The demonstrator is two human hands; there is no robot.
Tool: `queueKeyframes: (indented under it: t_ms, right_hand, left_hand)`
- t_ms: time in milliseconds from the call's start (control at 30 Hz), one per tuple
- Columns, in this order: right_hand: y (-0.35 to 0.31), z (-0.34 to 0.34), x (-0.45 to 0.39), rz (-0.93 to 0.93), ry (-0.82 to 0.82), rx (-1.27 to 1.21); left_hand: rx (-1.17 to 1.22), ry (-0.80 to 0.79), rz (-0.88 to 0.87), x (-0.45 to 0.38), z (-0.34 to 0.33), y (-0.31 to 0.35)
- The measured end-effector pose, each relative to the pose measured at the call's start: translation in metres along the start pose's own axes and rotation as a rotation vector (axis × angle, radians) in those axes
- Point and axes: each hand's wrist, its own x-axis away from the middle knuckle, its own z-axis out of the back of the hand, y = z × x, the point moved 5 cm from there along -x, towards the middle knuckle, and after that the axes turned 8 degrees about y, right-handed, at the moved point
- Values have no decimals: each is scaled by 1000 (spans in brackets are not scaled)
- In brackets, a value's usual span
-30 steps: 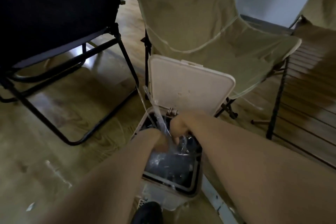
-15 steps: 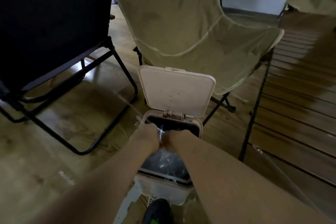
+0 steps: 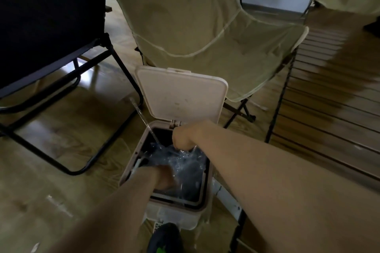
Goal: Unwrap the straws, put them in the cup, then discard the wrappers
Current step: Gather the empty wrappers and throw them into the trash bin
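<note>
Fingers curled, wrappers, bin

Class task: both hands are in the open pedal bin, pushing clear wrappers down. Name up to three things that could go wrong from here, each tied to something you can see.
1. One long clear wrapper sticks out over the bin's rim; it may well slip onto the floor rather than go in.
2. The lid stands open above the right hand; if the shoe lifts off the pedal, it could drop on the hands.
3. The left hand presses crumpled plastic, which might spring back up.
</note>
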Motion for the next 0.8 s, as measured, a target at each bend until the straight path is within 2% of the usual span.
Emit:
queueKeyframes:
  t_ms: [167,267,400,500,633,800]
  right_hand:
    - [-3,-5,3,6,69,-194]
    - [-8,-4,6,-5,64,-361]
    - [-18,-3,9,8,81,-411]
    - [-18,4,9,-85,167,-413]
    - [-20,22,7,-172,355,-544]
    - [-19,5,-5,-311,287,-612]
  left_hand:
    - [24,47,-60,32,59,3]
    - [35,65,1,47,82,-7]
    - [20,195,42,67,105,-9]
    - [41,306,31,74,116,-9]
    - [114,351,4,74,114,-11]
    - [230,475,52,70,111,-27]
